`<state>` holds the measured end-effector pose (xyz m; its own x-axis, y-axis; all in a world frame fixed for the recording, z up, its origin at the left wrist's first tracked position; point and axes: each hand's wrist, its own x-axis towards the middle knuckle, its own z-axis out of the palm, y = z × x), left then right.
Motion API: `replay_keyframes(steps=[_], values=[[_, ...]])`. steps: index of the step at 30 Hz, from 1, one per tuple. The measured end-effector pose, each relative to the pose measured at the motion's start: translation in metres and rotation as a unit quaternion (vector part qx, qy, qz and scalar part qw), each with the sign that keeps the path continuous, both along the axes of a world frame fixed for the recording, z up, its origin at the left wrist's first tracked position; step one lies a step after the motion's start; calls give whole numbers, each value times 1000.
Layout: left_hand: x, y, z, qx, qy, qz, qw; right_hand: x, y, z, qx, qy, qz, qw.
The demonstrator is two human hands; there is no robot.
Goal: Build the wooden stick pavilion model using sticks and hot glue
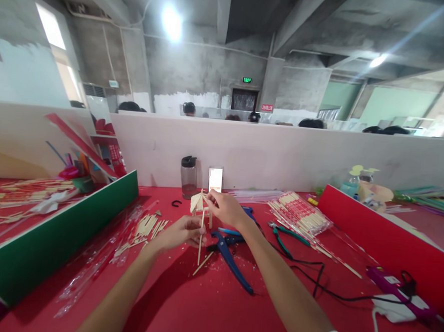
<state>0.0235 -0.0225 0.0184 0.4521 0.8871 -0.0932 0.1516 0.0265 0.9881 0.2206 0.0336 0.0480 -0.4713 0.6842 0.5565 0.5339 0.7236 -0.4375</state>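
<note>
My left hand [188,230] is closed around a thin wooden stick [199,255], which stands nearly upright between the fingers. Further forward, my right hand [223,206] has its fingers pinched together in front of a small model built of wooden sticks [197,204]. What lies between those fingertips is hidden, and I cannot tell whether they touch the model. Below the hands, a blue-handled cutter [233,264] lies on the red table, with another loose stick [203,264] beside it.
Short cut sticks [148,226] lie left of my hands. Green-handled pliers [291,238], bundled chopsticks [302,211] and a black cable [318,274] are on the right. A bottle [188,179] and a phone [215,178] stand behind. Green [71,227] and red [386,241] boards flank the space.
</note>
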Motion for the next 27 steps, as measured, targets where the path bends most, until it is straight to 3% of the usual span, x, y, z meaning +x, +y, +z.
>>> replay_keyframes(steps=[5, 12, 20, 27], values=[[-5, 4, 0, -10, 1, 60, 998, -6, 15, -15, 16, 85, -21, 996], [-11, 12, -10, -28, -9, 100, 995, -14, 27, -41, -13, 58, 8, 998], [-9, 19, -20, -16, -36, 92, 995, -15, 27, -42, -10, 59, 2, 998], [-7, 18, -20, -14, -30, 115, 993, -14, 25, -40, -12, 57, 2, 998]])
